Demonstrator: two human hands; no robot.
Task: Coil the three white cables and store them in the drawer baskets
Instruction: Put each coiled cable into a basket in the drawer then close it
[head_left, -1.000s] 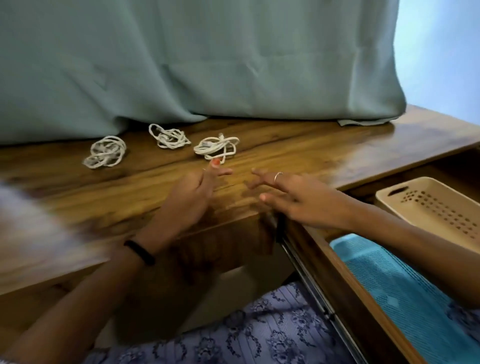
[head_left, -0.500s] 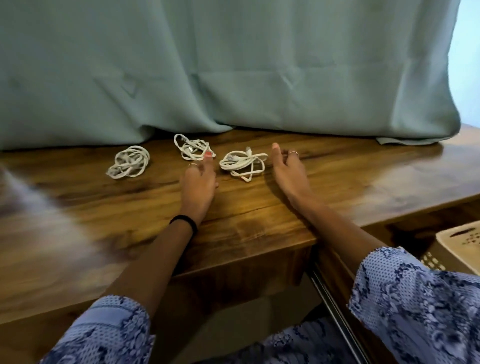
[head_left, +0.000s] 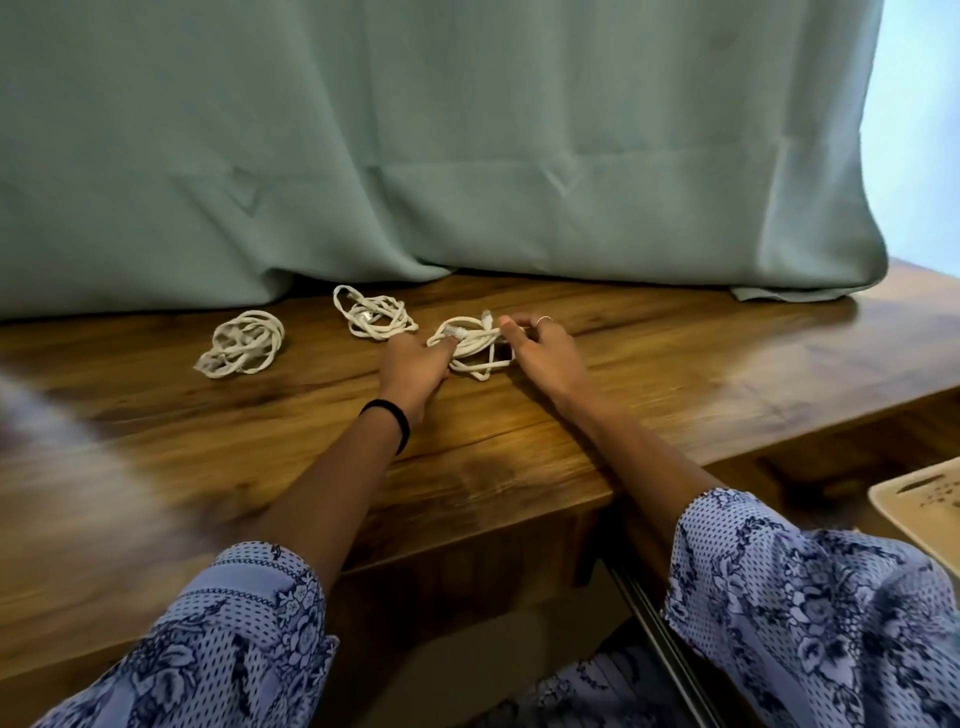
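Nearest the camera: two sleeves in blue floral print, left sleeve (head_left: 244, 623) and right sleeve (head_left: 810, 603), both forearms bare and reaching forward over the wooden worktop (head_left: 519, 457). Low right, a corner of a beige perforated basket (head_left: 919, 499) shows below the worktop edge, in the open drawer space; a dark metal drawer rail (head_left: 660, 639) runs beside it. Blurred pale streak at far left, cannot tell what it is.

Left wrist carries a black band (head_left: 389, 415). Left hand (head_left: 413, 364) lies low on the worktop, its fingertips curled onto the left end of the right cable (head_left: 470, 345); grip looks like a pinch on the cable loops, thumb hidden. Right hand (head_left: 540, 351) sits at the cable's right end, thumb and forefinger pinching the strands, a ring on one finger. One clear plug end of this cable sticks up between the two hands. The cable is a loose tangle, lying on the worktop between both hands.

Further back and left: the middle cable (head_left: 371, 314), loose bundle, just beside the left hand but apart from it. Far left: the left cable (head_left: 241, 343), rough round coil, untouched, well apart from the hands.

Behind everything, a pale green curtain (head_left: 467, 156) hangs down onto the worktop's rear edge. Light blue wall (head_left: 924, 130) at upper right.
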